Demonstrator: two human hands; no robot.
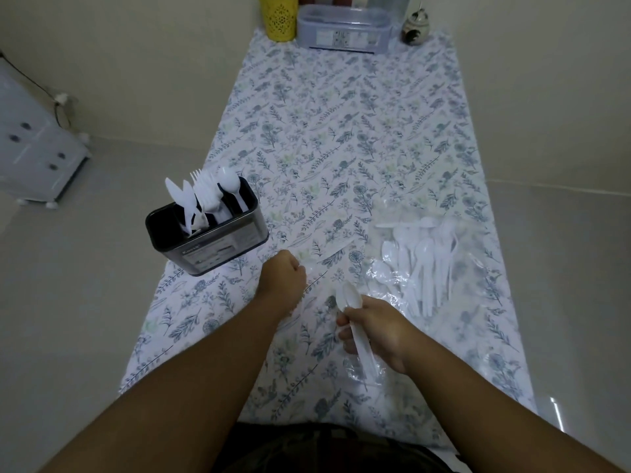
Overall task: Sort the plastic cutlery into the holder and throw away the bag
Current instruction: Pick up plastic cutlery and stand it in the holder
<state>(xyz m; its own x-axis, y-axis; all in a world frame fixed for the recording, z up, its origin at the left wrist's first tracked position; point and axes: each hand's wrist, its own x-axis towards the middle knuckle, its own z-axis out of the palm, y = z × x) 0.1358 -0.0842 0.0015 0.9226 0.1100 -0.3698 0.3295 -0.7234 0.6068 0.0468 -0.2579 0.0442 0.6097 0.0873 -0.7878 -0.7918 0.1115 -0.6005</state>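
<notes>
From my head camera, my right hand (pixel 372 331) had its grip closed round a white plastic spoon (pixel 353 312), bowl pointing away from me; my left hand (pixel 283 273) was curled into a fist, holding nothing I could make out. The black holder (pixel 218 240) already stood with knives, forks and spoons in it — partly done. A pile of spoons (pixel 423 261) lay on the clear bag (pixel 392 273) on the floral surface (pixel 341 131), so the bag was not yet binned.

Glossy plastic bag (pixel 392 278), metal holder (pixel 218 247)
</notes>
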